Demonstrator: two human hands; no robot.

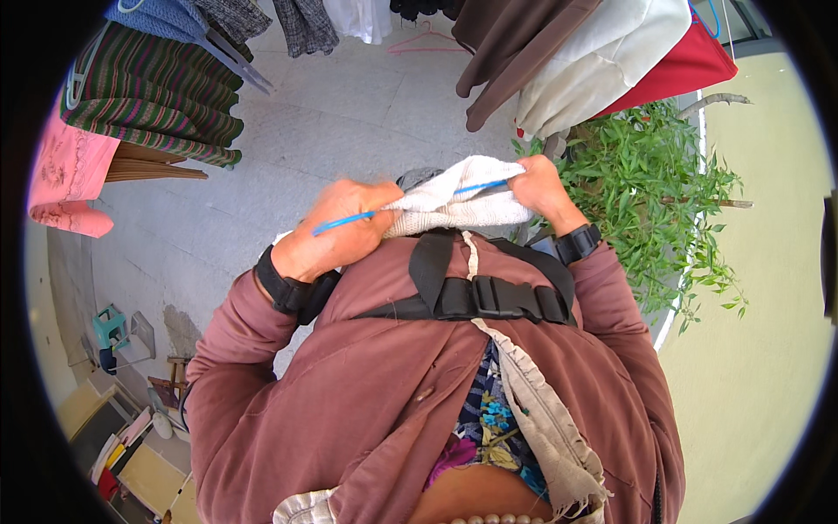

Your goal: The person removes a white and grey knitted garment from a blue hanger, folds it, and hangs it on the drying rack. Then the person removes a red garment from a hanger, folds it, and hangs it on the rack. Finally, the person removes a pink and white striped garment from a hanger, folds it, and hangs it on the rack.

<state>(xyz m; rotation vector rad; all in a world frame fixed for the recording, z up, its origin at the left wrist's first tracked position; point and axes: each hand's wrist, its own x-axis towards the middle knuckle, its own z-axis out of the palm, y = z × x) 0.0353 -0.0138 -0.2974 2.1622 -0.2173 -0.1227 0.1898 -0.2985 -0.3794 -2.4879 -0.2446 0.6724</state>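
In front of my chest, a white knit garment (471, 213) is stretched between my two hands. My left hand (347, 219) grips one end of it, with a thin blue rod (344, 223), which looks like part of a clothes hanger, jutting out past the fingers. Another stretch of blue shows in the garment's folds near my right hand (540, 187), which pinches the opposite end of the knit. Folds hide the rest of the blue piece. A bit of grey cloth (418, 176) shows just behind the garment.
Hanging clothes surround the paved floor (314, 137): a striped green cloth (163, 98) at left, brown trousers (510, 52) and a red cloth (668, 78) at right. A pink hanger (429, 42) hangs ahead. A leafy plant (641, 196) stands close on my right; a teal stool (110, 326) sits at left.
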